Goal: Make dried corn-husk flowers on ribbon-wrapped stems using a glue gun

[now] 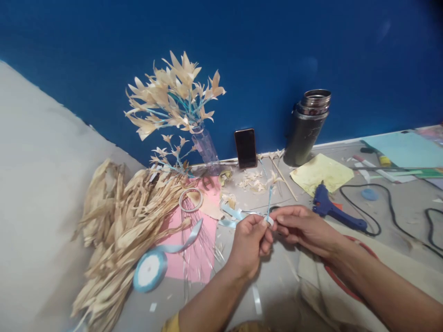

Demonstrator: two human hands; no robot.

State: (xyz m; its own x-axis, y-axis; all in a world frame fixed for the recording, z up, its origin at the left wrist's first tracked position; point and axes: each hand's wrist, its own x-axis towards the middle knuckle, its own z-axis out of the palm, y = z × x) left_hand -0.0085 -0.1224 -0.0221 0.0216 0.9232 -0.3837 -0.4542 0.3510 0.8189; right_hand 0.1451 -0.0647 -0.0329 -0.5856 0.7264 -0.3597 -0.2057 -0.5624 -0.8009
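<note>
Where left fingers (260, 228) pinch its stem (269, 201), the flower (274, 178) stands above them.

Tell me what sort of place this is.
Most likely a craft work area set up against a blue wall: a blue glue gun, a spool of light-blue ribbon and a heap of dried, husk-like leaves lie close around the hands.

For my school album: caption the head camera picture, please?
A pale flower on a blue stem rises between the left grip and right grip, with more flowers beyond.
</note>
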